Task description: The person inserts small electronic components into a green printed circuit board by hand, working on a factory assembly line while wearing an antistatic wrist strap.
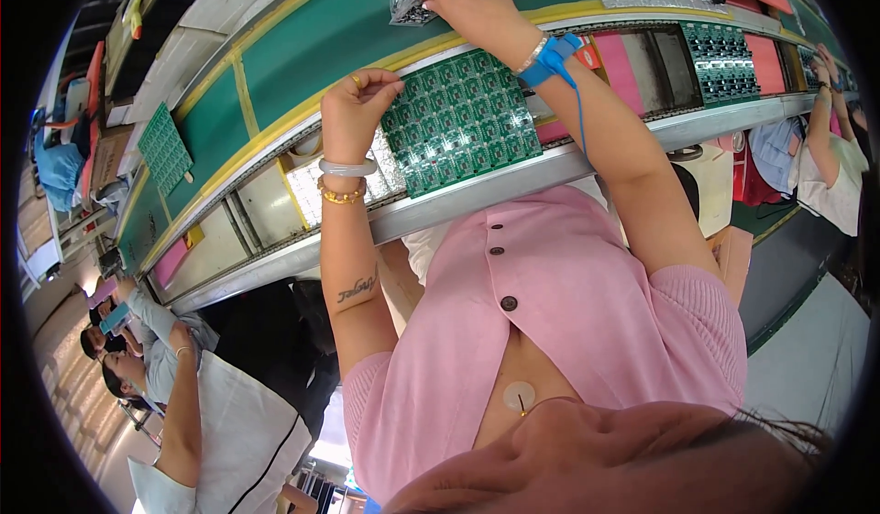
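Note:
A green circuit board panel (463,125) with rows of small repeated boards lies across the rails in front of me. My left hand (356,115) is at its upper left corner, thumb and forefinger pinched together. Whatever is between those fingertips is too small to make out. Farther out, a clear plastic bag (410,1) of small metallic parts rests on the green belt. My right hand (472,3) is at the bag's right side with its fingers bent into the parts. What these fingers grip is hidden. A blue strap (553,59) with a cord circles my right wrist.
A metal rail (587,152) runs along the near edge of the line. Another circuit board panel (165,150) stands at the left, and a board with dark parts (720,63) lies right. Co-workers sit at both sides. Pink sheets (620,72) lie beyond my right forearm.

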A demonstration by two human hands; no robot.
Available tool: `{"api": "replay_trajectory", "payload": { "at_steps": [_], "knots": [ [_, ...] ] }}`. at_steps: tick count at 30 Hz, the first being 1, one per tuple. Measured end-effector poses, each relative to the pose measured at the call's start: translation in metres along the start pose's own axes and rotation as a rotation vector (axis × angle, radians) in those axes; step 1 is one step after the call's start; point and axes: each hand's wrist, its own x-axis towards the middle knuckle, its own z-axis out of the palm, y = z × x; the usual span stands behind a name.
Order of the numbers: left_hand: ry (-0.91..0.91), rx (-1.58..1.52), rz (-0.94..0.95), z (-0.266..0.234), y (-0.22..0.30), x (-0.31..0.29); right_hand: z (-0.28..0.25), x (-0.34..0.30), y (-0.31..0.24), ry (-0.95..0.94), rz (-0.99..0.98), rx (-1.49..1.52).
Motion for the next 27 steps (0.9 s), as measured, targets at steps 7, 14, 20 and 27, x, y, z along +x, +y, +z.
{"api": "replay_trajectory", "payload": {
  "at_steps": [7,14,20,27],
  "knots": [
    [0.019,0.472,0.44,0.009,0.0,-0.004,0.015,0.0,0.001,-0.04,0.099,0.139],
    [0.027,0.549,0.446,0.017,0.001,-0.005,0.007,0.001,-0.002,0.036,0.085,0.296],
    [0.019,0.579,0.437,0.017,0.0,-0.006,0.005,-0.001,-0.002,0.055,0.121,0.398],
    [0.01,0.611,0.444,0.018,0.003,-0.006,0.0,-0.003,0.002,0.123,0.091,0.434]
  ]
}}
